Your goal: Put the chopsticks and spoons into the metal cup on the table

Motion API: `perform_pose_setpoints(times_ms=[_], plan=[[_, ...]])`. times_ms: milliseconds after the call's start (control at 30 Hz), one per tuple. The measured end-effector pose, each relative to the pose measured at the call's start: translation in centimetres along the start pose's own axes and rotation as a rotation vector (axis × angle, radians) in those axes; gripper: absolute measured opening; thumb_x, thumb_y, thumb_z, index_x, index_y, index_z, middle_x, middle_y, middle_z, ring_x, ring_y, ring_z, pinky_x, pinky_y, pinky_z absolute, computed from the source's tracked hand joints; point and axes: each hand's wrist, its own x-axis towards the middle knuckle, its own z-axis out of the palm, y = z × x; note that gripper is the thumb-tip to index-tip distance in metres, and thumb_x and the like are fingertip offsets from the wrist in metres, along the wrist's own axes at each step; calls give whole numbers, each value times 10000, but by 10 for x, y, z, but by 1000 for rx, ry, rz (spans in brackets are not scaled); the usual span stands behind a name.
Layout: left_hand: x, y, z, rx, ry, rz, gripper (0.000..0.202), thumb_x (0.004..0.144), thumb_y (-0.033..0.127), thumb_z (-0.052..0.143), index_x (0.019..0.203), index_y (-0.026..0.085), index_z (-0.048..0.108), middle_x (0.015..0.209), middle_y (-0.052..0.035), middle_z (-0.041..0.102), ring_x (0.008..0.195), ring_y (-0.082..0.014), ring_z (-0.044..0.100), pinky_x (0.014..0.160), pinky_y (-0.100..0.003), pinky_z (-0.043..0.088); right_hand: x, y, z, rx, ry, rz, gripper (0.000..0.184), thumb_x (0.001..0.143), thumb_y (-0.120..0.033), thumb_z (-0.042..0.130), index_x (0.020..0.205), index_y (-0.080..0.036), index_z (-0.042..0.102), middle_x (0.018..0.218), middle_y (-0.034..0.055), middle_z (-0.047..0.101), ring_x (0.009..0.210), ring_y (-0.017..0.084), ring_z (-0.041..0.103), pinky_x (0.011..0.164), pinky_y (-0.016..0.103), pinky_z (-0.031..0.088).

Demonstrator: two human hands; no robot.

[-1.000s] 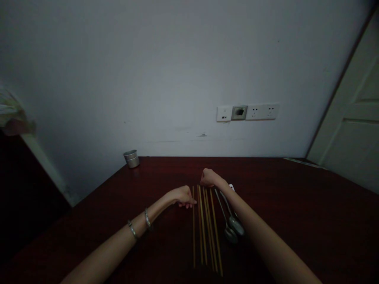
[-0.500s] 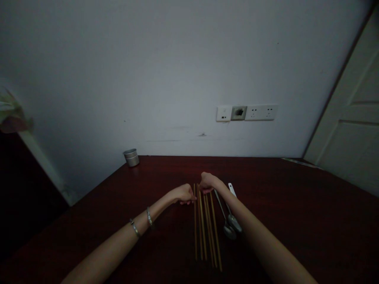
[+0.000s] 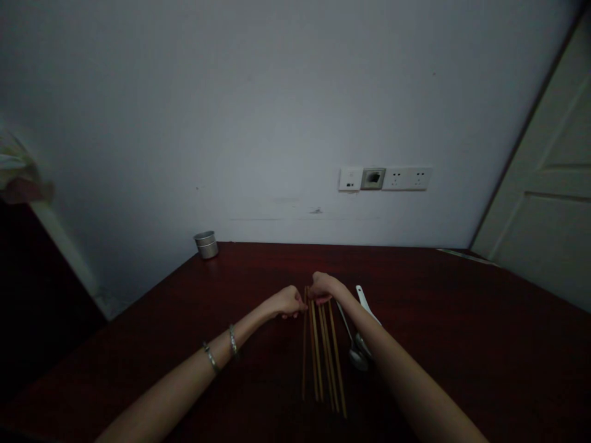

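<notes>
Several wooden chopsticks (image 3: 327,357) lie side by side on the dark red table, running lengthwise toward me. My left hand (image 3: 290,301) is closed, its thumb and index finger pinching the leftmost chopstick (image 3: 303,357) near its far end. From the other side, my right hand (image 3: 324,288) bends over the far ends of the row, fingers closed around a chopstick beside that one; its fingertips are partly hidden. Just right of the row are a metal spoon (image 3: 357,359) and a second metal spoon partly covered by my right forearm. A white spoon (image 3: 362,297) sticks out beyond that forearm.
A small metal cup (image 3: 206,245) stands at the table's far left corner. The table (image 3: 258,264) meets a pale wall with a row of sockets (image 3: 385,178). A white door (image 3: 545,203) is on the right. A blurred pinkish item (image 3: 23,184) shows at far left.
The leftmost chopstick has tilted, its far end shifting right toward its neighbour. My right hand has moved slightly left, and more of the white spoon shows.
</notes>
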Motion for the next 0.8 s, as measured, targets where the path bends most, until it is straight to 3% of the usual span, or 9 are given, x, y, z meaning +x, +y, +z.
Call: perform_pose_setpoints(times_ms=[800], plan=[[2,1,4,12,-10,8,305,659,364,575,476,138,484,374,51,428,251,-35,303,290,-186,197,-2,-7,-3,-72,-99,20,182,639,-80,567,467,-93,510,348,-14,504,305,57,449,387,160,398]])
